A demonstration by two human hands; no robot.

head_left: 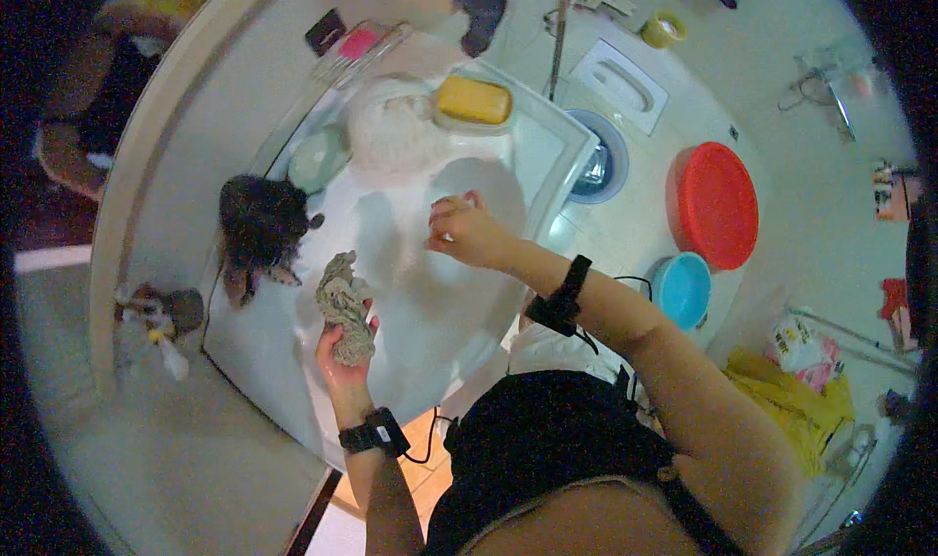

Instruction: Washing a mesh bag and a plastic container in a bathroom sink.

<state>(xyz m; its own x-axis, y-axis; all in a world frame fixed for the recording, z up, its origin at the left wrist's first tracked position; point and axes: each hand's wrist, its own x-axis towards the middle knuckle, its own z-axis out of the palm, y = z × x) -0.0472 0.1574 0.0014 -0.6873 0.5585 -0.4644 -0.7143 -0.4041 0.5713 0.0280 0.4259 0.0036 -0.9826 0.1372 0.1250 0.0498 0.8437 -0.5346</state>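
In my left hand (349,353) is a crumpled grey-beige cloth (342,307), bunched up and rising above the fingers. My right hand (471,232) hangs over the middle of a wide white basin (415,351), its fingers curled inward; whether something small is in them cannot be made out. Left of the cloth lies a dark, soft-looking bundle (262,222) against the basin's side. Beyond my hands, at the far end, rest a white crumpled heap (394,121) and a pale green round thing (319,157).
A yellow block in a tray (474,101) sits on the basin's far right corner. Down on the floor to the right are a grey bucket (611,160), a large red tub (718,206) and a light blue tub (682,290). A yellow bag (806,405) lies nearer.
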